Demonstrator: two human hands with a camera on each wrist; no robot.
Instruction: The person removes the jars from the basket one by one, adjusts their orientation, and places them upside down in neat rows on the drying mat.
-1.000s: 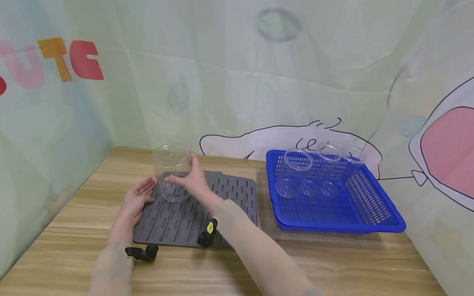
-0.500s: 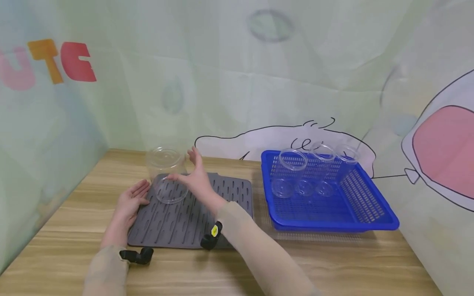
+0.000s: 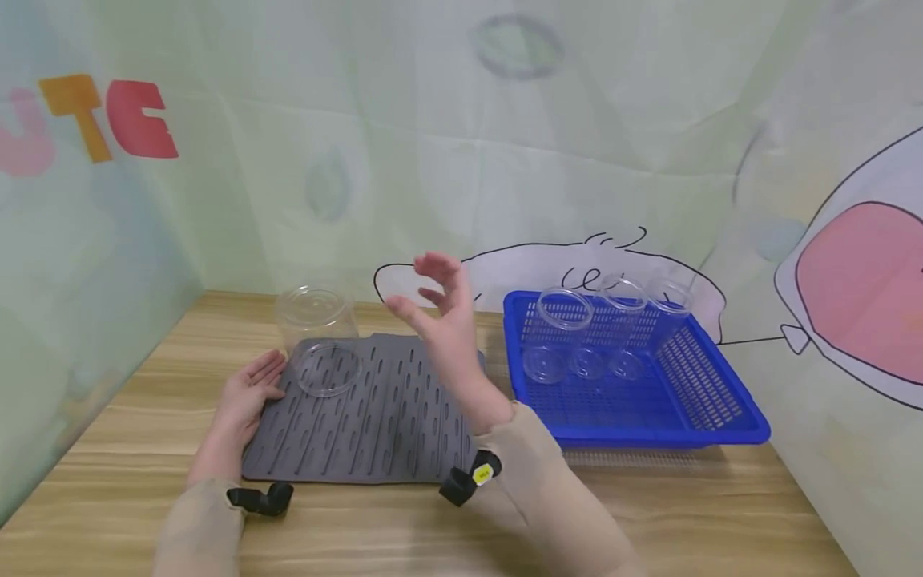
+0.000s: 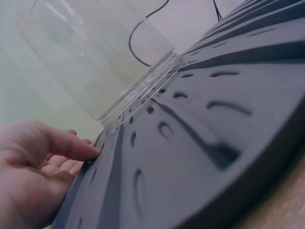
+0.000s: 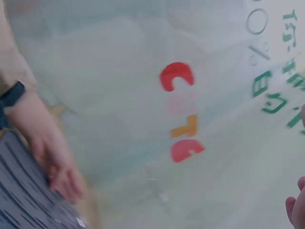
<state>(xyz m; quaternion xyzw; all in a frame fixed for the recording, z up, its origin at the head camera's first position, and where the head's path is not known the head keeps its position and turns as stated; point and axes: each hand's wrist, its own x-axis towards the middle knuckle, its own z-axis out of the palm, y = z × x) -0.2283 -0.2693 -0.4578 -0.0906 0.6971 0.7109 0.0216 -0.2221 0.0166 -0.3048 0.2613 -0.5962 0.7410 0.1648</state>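
A clear plastic jar (image 3: 317, 320) stands upside down on the back left corner of the grey slotted draining mat (image 3: 360, 425), its wide rim down on the mat. Beside the mat's left edge rests my left hand (image 3: 247, 397), with fairly straight fingers; in the left wrist view its thumb (image 4: 78, 148) touches the mat's edge close to the jar. My right hand (image 3: 449, 328) is raised over the right part of the mat, fingers bent loosely and apart, holding nothing.
At the right stands a blue plastic basket (image 3: 652, 437) with three clear jars (image 3: 566, 336) upright along its back left part. Mat and basket are on a wooden table (image 3: 346, 529). A printed curtain (image 3: 288, 160) hangs close behind and at both sides.
My right hand has let go of the jar and moved right and up, away from it. The left hand and the jar keep their places on the mat.
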